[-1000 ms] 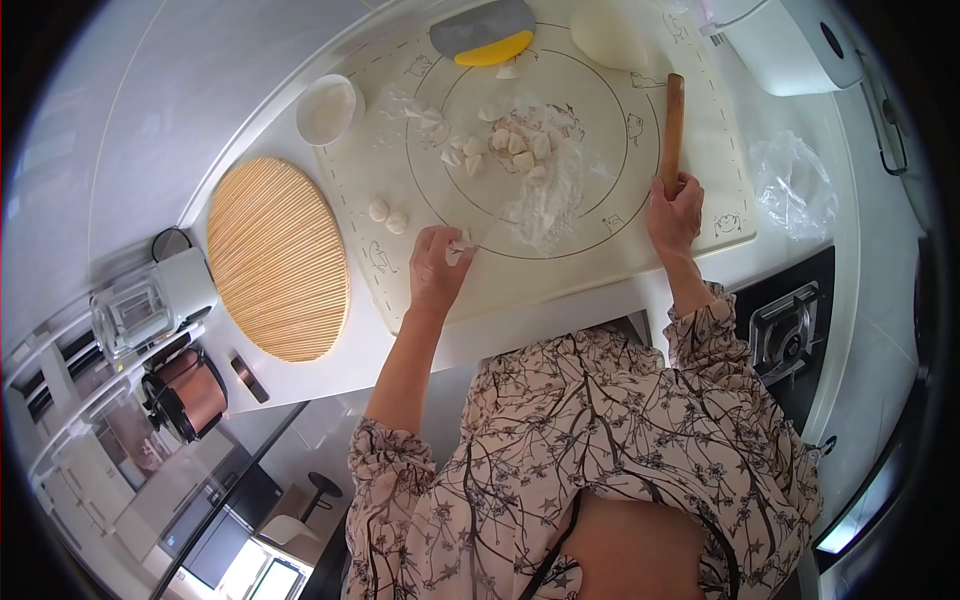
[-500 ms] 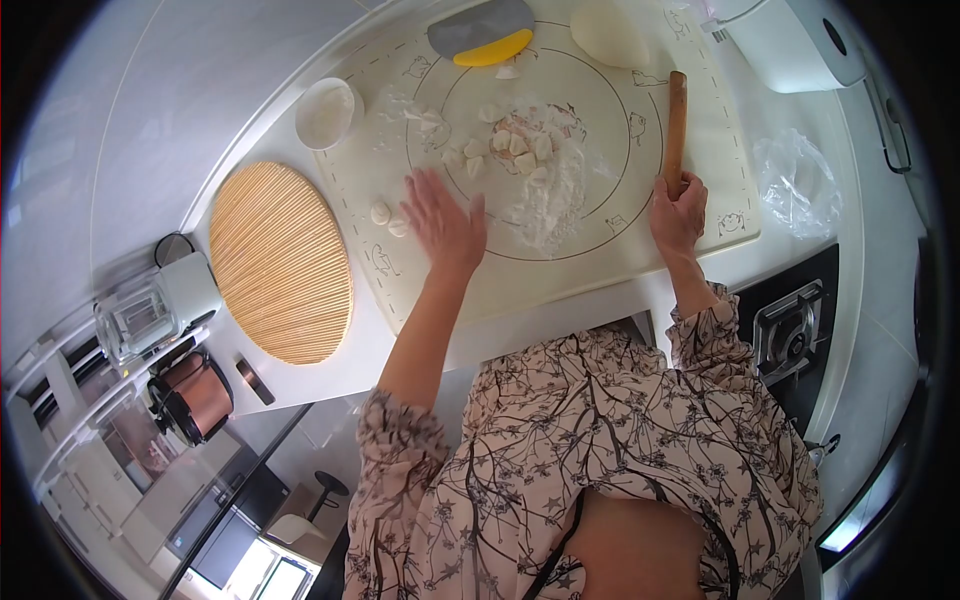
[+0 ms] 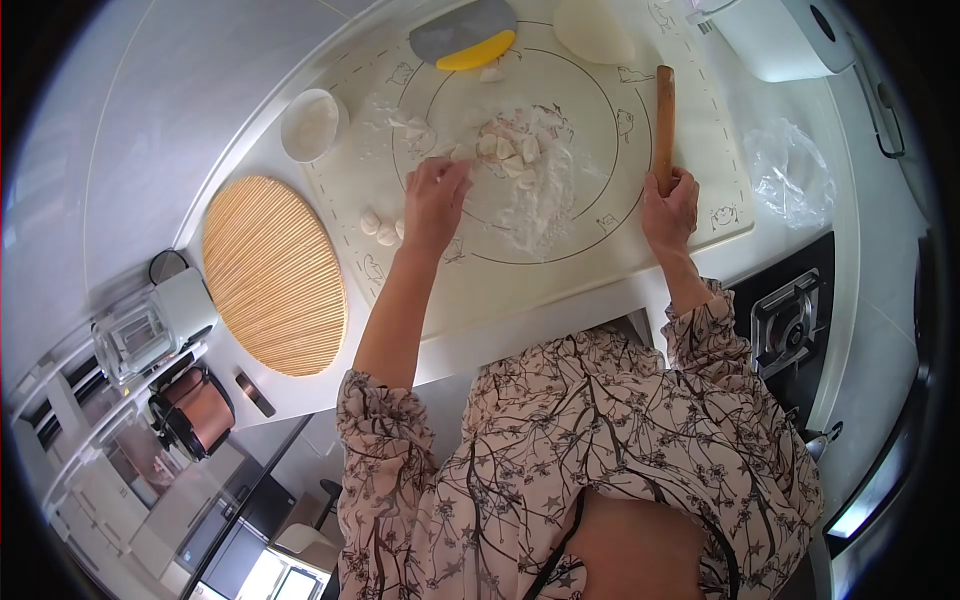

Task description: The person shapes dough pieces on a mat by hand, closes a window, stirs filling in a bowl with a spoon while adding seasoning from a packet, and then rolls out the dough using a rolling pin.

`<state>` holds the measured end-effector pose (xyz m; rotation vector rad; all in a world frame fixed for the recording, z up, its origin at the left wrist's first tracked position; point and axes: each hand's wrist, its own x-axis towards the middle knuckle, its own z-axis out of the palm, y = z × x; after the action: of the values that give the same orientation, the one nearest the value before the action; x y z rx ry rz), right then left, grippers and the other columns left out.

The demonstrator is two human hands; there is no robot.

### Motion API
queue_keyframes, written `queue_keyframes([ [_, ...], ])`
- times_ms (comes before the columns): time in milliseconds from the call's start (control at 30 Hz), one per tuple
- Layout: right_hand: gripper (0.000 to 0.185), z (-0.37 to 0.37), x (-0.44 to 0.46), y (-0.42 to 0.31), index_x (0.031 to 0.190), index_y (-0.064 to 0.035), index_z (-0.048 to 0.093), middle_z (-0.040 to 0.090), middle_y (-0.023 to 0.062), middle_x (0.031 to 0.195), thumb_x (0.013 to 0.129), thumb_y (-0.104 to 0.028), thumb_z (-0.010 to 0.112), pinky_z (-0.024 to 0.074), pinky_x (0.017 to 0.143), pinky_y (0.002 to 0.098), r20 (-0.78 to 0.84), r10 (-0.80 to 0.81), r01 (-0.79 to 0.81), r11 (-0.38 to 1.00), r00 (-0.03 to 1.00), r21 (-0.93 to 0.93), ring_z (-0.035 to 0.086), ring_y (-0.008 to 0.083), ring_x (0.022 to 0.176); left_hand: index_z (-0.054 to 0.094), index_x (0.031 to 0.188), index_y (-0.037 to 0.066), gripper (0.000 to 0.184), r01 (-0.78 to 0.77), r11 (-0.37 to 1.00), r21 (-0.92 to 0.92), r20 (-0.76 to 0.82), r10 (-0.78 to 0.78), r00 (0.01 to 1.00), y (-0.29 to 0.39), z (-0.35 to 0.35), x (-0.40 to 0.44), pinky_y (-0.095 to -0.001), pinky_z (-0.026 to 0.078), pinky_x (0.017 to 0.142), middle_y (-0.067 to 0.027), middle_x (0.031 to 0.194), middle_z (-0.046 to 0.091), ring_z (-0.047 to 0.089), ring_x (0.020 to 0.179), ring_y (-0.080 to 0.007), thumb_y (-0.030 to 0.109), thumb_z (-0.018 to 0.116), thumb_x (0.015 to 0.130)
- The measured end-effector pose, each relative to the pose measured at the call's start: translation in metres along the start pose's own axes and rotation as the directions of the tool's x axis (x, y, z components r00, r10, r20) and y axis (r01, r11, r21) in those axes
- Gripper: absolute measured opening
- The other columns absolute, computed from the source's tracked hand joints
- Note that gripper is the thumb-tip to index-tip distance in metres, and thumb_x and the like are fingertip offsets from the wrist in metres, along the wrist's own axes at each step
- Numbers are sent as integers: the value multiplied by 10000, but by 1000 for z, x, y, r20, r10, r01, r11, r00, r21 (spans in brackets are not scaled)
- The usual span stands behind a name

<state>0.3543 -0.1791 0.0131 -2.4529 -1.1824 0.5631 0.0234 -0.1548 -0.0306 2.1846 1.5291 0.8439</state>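
My right hand (image 3: 670, 208) is wrapped round the lower end of a wooden rolling pin (image 3: 665, 120), which points away from me over the right side of the dough mat (image 3: 560, 275). My left hand (image 3: 437, 205) is at the mat's left-centre, fingers drawn together in a pinch at a small piece of dough (image 3: 462, 152); the fingertips partly hide it. Just right of it, several cut dough pieces (image 3: 507, 148) lie in a patch of loose flour (image 3: 545, 205). Several small dough rounds (image 3: 386, 235) sit left of my left wrist.
A bowl of flour (image 3: 312, 126) and a round slatted tray (image 3: 272, 275) stand at left. At the back are a grey-and-yellow scraper (image 3: 462, 35) and a larger dough lump (image 3: 593, 30). Rightward lie a crumpled plastic bag (image 3: 790, 172) and a gas hob (image 3: 787, 335).
My left hand has gone from open and spread to pinched, reaching further forward at the dough pieces. My right hand keeps hold of the rolling pin. The view has shifted slightly.
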Motion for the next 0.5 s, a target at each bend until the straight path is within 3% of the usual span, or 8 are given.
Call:
queue_keyframes([
  [67,514,1,2,1,1233,-53,483,508,98,1179,850,-374,605,375,958,481,-6,1,-1,1000,1000,-9,521,281,1123,640,1026,90,291,106,993,-53,16,-105,994,9,0,-3,-412,476,788,-96,997,582,582,892,-305,53,728,751],
  [167,511,1,1,-2,1225,-36,500,525,101,1146,860,-368,636,433,921,408,-27,-12,10,998,1000,-60,566,263,1043,623,996,80,302,208,976,-66,97,-202,975,14,-5,-19,-414,491,747,-106,968,587,590,868,-313,62,754,724],
  [267,508,3,1,2,1221,-36,503,524,103,1150,860,-368,635,433,920,409,-47,-41,37,997,998,-67,567,267,1041,613,977,74,304,301,947,-113,174,-280,944,24,-10,-37,-395,506,712,-106,932,595,606,824,-296,53,767,715],
  [333,515,2,3,3,1235,-54,484,513,97,1172,856,-379,610,388,948,467,-13,-18,17,1000,1000,-23,532,278,1101,616,976,71,294,337,935,-113,203,-310,929,36,-14,-48,-362,521,689,-94,890,603,624,768,-256,31,766,727],
  [433,518,1,2,1,1241,-63,474,508,95,1183,854,-385,596,364,962,502,23,-3,3,1000,1000,0,512,286,1132,599,957,60,284,377,889,-261,158,-346,925,49,-16,-55,-350,526,705,-83,886,612,621,774,-249,29,765,728],
  [500,518,0,2,1,1240,-64,474,507,96,1183,854,-386,595,363,962,504,22,-7,7,1000,1000,1,511,287,1132,614,977,59,299,334,928,-166,57,-329,943,47,-13,-70,-347,529,716,-78,896,615,620,777,-251,34,771,724],
])
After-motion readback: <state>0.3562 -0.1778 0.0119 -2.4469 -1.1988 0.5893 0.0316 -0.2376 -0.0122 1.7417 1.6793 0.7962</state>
